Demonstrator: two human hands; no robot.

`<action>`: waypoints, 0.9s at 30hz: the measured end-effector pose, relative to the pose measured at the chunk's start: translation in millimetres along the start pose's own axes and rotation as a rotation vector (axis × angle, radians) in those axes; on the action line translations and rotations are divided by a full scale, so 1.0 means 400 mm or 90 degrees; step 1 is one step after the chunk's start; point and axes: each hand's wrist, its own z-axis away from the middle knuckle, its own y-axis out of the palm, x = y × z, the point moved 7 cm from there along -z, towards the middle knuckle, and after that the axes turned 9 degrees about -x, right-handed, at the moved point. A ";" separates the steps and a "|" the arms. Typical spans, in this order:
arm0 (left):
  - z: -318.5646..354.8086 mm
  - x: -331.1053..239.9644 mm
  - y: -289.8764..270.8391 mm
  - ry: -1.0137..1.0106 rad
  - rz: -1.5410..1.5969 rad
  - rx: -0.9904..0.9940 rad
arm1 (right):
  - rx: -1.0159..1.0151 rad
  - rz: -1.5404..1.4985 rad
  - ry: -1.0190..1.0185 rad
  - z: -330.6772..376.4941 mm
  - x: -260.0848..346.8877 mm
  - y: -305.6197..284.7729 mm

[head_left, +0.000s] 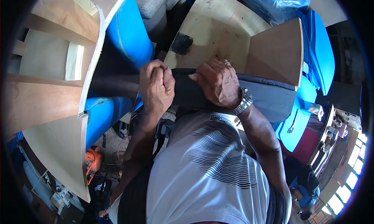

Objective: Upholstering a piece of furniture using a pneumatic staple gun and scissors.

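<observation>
One grey cover (pixel 269 100), long, rippled edge

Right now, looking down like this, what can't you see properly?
All in the head view:
- Left hand: fingertips hidden by its own curled fingers.
- Right hand: fingertips hidden behind its knuckles.
- Grey fabric: the patch under the right hand is covered by it.
- Wristwatch: too small to read.
- Wooden frame: left end lost in the dark rim.

Evidently a furniture workshop: part-covered wooden frame (pixel 216 31), open-ribbed wooden frame (pixel 46 101), blue foam (pixel 130 31), orange machine (pixel 93 160).
</observation>
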 end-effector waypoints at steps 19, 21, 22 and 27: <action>0.004 0.012 0.006 -0.017 0.166 0.060 | -0.072 0.020 -0.021 0.017 -0.004 0.009; 0.011 0.012 0.007 -0.011 0.136 0.050 | -0.096 0.023 -0.034 0.016 0.002 0.001; 0.015 0.014 0.009 -0.022 0.124 0.051 | -0.093 0.020 -0.025 0.014 0.002 0.003; 0.012 0.007 0.014 -0.055 0.134 0.021 | 0.004 0.012 0.068 0.013 -0.023 0.036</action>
